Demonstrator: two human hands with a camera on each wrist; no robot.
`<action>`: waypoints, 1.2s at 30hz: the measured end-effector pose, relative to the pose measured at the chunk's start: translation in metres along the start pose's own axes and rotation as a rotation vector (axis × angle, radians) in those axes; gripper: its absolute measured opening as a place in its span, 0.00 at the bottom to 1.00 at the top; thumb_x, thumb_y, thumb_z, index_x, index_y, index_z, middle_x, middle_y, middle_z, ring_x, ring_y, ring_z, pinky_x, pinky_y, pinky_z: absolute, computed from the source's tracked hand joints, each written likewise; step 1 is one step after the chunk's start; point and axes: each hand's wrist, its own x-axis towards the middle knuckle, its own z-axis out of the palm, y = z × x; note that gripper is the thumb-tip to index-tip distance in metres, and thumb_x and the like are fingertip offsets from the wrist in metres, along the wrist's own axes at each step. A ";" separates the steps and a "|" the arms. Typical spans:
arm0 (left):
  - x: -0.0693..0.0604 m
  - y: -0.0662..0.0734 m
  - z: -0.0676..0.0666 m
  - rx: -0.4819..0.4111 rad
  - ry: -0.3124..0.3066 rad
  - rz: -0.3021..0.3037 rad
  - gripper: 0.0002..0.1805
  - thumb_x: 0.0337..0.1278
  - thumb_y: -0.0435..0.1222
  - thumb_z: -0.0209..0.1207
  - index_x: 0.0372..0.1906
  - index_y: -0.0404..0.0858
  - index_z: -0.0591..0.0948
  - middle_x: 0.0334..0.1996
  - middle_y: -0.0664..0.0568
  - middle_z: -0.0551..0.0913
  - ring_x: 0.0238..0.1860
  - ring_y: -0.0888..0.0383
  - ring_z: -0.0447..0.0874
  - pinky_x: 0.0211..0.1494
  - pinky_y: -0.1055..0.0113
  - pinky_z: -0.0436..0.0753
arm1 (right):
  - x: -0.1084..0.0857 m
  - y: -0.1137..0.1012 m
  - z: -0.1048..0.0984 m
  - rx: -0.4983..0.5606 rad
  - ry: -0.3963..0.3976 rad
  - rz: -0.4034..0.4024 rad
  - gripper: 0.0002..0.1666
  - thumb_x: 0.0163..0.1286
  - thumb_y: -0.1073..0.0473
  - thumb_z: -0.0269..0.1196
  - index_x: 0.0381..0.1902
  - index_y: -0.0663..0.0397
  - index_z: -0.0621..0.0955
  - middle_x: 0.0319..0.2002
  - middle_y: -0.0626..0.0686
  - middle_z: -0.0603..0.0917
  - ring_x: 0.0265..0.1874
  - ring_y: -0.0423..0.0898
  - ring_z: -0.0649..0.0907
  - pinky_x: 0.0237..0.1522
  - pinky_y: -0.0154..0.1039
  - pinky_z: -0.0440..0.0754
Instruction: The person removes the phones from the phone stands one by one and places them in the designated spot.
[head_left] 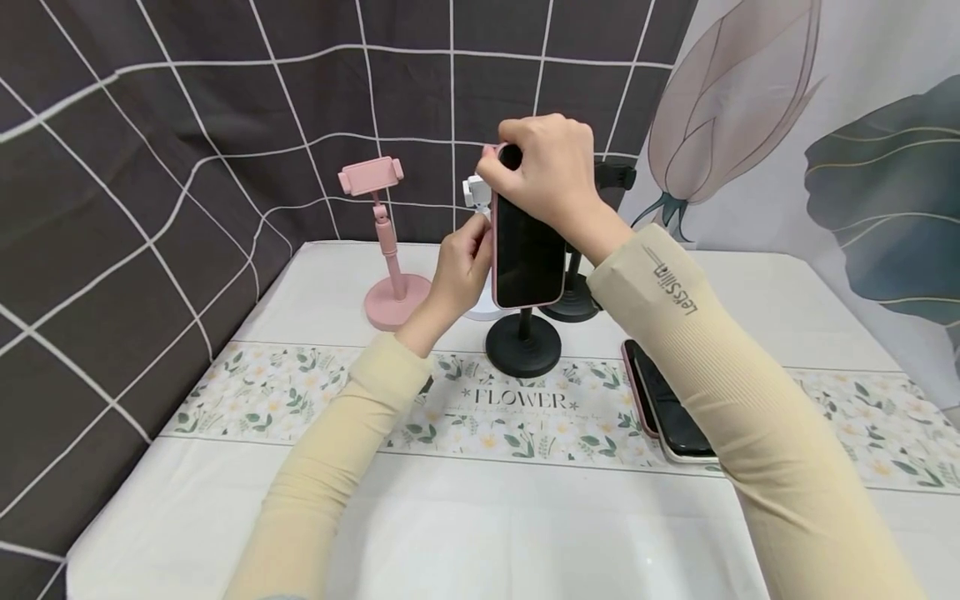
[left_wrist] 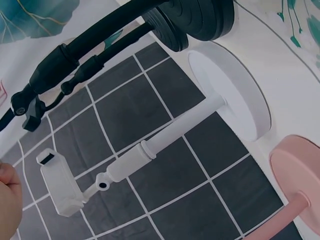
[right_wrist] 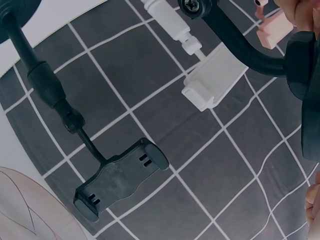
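Observation:
An upright smartphone (head_left: 529, 258) with a dark screen and pink rim stands above the round base of a black phone stand (head_left: 522, 346). My right hand (head_left: 551, 167) grips the phone's top, with the thumb on its front. At the phone's left edge, my left hand (head_left: 463, 262) holds on with curled fingers; its fingertips are partly hidden. In the right wrist view, the stand's curved arm (right_wrist: 245, 47) leads to a black holder (right_wrist: 300, 65), with fingers (right_wrist: 300, 12) close by. How firmly the phone sits in that holder cannot be seen.
Behind stand a pink phone stand (head_left: 390, 302), a white one (left_wrist: 185, 125) and a second black one (right_wrist: 120, 180). Two phones (head_left: 667, 404) lie overlapping on the table, right of the front stand. A dark gridded cloth (head_left: 225, 108) hangs behind.

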 end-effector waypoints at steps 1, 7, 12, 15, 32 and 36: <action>0.000 0.000 0.000 0.017 -0.006 0.010 0.27 0.68 0.49 0.36 0.26 0.29 0.70 0.16 0.44 0.67 0.18 0.58 0.63 0.26 0.70 0.62 | 0.000 0.000 0.000 0.008 0.008 0.003 0.18 0.57 0.54 0.50 0.11 0.54 0.67 0.11 0.52 0.69 0.13 0.48 0.66 0.17 0.37 0.53; 0.001 0.002 0.000 0.079 -0.028 0.018 0.12 0.63 0.33 0.44 0.26 0.29 0.70 0.17 0.43 0.69 0.20 0.53 0.67 0.26 0.67 0.64 | -0.002 0.003 -0.001 0.076 0.066 -0.005 0.19 0.57 0.53 0.49 0.11 0.56 0.66 0.11 0.52 0.66 0.13 0.47 0.64 0.19 0.36 0.51; 0.001 0.003 0.001 0.058 -0.025 -0.017 0.09 0.62 0.30 0.49 0.28 0.29 0.71 0.17 0.42 0.69 0.21 0.53 0.67 0.28 0.69 0.63 | -0.002 0.000 -0.002 0.117 0.148 -0.039 0.19 0.56 0.53 0.50 0.12 0.58 0.68 0.11 0.55 0.68 0.13 0.48 0.64 0.19 0.35 0.50; 0.001 0.004 0.001 0.043 -0.024 -0.037 0.07 0.60 0.29 0.51 0.32 0.27 0.74 0.19 0.40 0.72 0.23 0.50 0.70 0.30 0.65 0.68 | 0.000 -0.003 -0.003 0.132 0.175 -0.046 0.19 0.56 0.53 0.50 0.11 0.58 0.67 0.11 0.54 0.67 0.13 0.47 0.63 0.19 0.35 0.50; -0.001 0.004 0.009 0.011 0.071 -0.048 0.14 0.60 0.36 0.45 0.23 0.30 0.69 0.15 0.46 0.64 0.19 0.61 0.59 0.25 0.73 0.58 | -0.004 0.004 -0.041 0.255 0.285 0.085 0.20 0.53 0.51 0.51 0.09 0.58 0.66 0.10 0.39 0.61 0.13 0.29 0.57 0.21 0.29 0.50; 0.000 0.006 0.012 0.011 0.098 -0.051 0.15 0.59 0.37 0.46 0.22 0.31 0.70 0.14 0.45 0.65 0.18 0.58 0.62 0.25 0.73 0.59 | -0.017 0.019 -0.053 0.217 0.281 0.139 0.22 0.50 0.49 0.51 0.09 0.60 0.66 0.09 0.36 0.59 0.13 0.31 0.57 0.21 0.31 0.49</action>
